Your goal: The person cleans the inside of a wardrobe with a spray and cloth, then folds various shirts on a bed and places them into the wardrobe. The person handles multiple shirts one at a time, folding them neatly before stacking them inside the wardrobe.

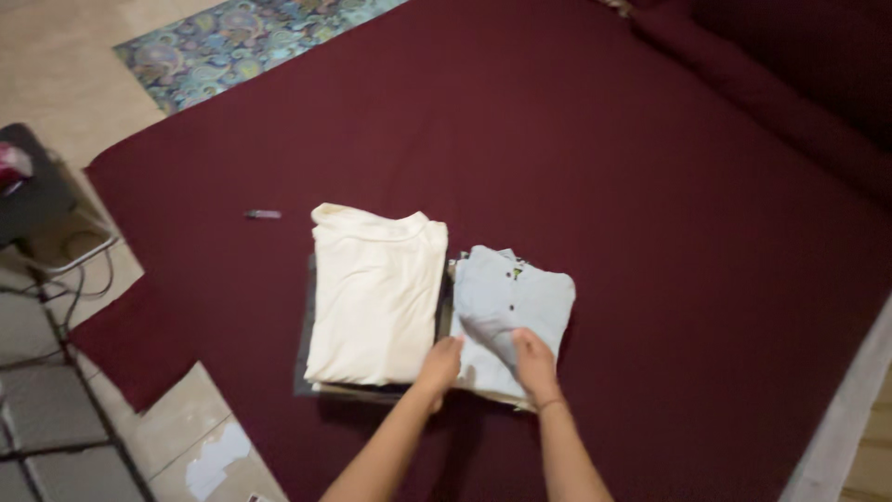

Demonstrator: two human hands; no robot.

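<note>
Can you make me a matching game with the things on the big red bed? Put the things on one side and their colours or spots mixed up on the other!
Things:
1. Folded T-shirt
2. Folded buttoned shirt
3. Bed sheet
4. Small pen-like object

Colours or places:
A. Dark maroon
B. Cream, on the left pile
C. Lying alone, left of the piles
D. Pale blue, under both hands

Pairs: 1-B, 2-D, 3-A, 4-C

The left hand and right hand both rest on the near edge of the pale blue shirt.
</note>
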